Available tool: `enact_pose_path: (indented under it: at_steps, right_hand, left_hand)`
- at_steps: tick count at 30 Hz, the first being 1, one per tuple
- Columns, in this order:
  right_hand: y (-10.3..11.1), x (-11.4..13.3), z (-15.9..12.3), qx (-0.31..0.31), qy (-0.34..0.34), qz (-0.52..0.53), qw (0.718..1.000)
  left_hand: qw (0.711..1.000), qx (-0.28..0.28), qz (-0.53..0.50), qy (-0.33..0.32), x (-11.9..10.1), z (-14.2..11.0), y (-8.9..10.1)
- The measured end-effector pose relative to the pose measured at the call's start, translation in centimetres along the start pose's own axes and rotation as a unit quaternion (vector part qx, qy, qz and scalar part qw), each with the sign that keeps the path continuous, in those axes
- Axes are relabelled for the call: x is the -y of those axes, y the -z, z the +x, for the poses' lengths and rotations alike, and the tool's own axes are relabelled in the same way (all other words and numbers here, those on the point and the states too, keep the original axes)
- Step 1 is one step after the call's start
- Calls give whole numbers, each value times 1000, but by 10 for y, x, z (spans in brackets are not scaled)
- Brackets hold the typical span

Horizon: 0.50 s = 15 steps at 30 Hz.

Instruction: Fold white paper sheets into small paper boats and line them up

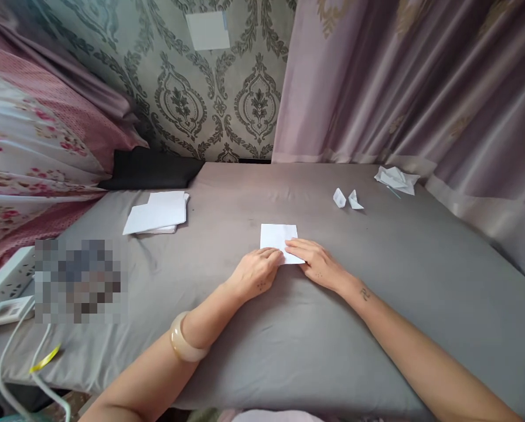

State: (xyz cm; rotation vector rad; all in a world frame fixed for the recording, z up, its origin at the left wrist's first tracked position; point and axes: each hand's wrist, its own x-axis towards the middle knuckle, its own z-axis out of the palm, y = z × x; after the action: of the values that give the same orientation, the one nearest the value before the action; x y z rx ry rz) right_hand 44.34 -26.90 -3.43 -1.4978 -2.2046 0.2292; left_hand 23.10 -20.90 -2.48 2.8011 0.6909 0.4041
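Observation:
A small white folded sheet of paper (278, 235) lies on the grey bed sheet (289, 340) in the middle of the view. My left hand (256, 272) rests at its near left corner, fingers curled onto the paper's edge. My right hand (317, 261) lies at its near right corner with the fingers stretched flat, pressing the paper down. A pale bangle (184, 343) sits on my left wrist.
A stack of white sheets (157, 212) lies to the far left. Two small folded paper figures (347, 199) and a crumpled paper pile (396, 179) sit at the far right. Floral bedding (34, 152) rises on the left, curtains (420, 82) on the right, cables (20, 357) at near left.

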Motion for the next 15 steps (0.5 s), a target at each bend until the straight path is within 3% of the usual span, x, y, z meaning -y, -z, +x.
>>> enact_pose_path:
  at_steps: [5,10,15]
  right_hand:
    - [1,4,-8,8,0,1,1000]
    - [7,8,-16,17,-6,25,1000]
    - [8,12,-15,-27,-88,60,994]
  left_hand:
    - [998,-3,6,69,18,-2,9]
    - [997,9,-14,73,19,-5,14]
    - [984,-67,-81,141,16,-4,4]
